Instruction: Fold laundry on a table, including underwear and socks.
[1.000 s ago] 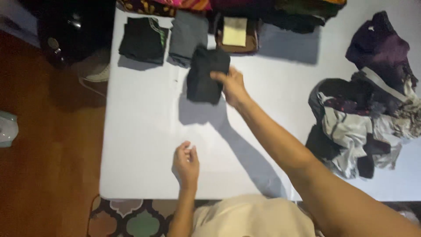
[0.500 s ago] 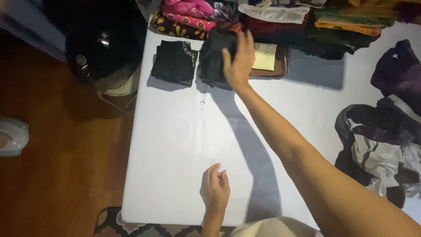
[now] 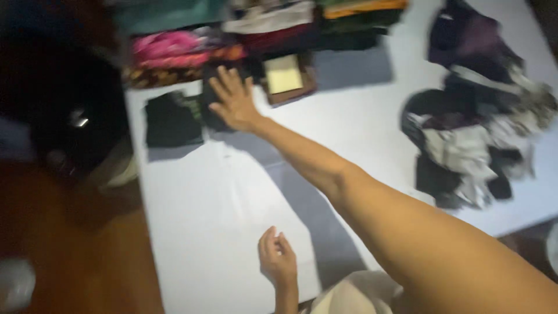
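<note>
At the far edge of the white tabletop [image 3: 232, 192], the right hand [image 3: 235, 103] presses flat, fingers spread, on the dark folded garment [image 3: 214, 96], which could slide or unfold against the neighbouring black folded garment [image 3: 172, 119]; the left hand [image 3: 278, 261] rests loosely curled, empty.
</note>
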